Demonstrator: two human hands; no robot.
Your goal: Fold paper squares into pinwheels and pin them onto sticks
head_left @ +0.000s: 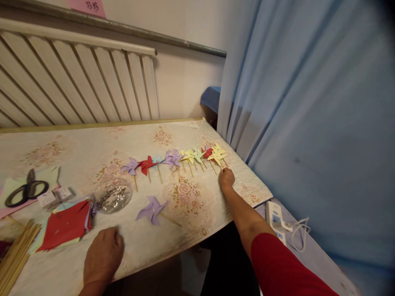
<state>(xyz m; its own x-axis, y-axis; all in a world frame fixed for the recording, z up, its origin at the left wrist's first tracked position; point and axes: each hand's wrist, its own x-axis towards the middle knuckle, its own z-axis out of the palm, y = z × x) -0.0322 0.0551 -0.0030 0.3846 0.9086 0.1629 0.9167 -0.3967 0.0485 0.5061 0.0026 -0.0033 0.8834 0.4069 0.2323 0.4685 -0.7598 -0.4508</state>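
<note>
Right hand (226,179) at the pinwheel row (175,158)
It pinched the yellow pinwheel (217,155) stick; the left hand (103,257) lay loosely curled, empty, beside red paper (66,225) on the tabletop (77,152).

A row of small paper pinwheels (175,158) on thin wooden sticks lies flat just beyond the right hand (226,179), running away from it toward the left hand's side: lilac, red, pale blue, purple, then yellow and pale green ones crowded and overlapping at the end nearest the right hand. The last yellow pinwheel (217,154) lies right above that hand's fingertips, its stick slanting down toward them. A single lilac pinwheel (152,210) lies apart, between the two hands and nearer the left hand (103,255), its stick pointing toward the right forearm
</note>
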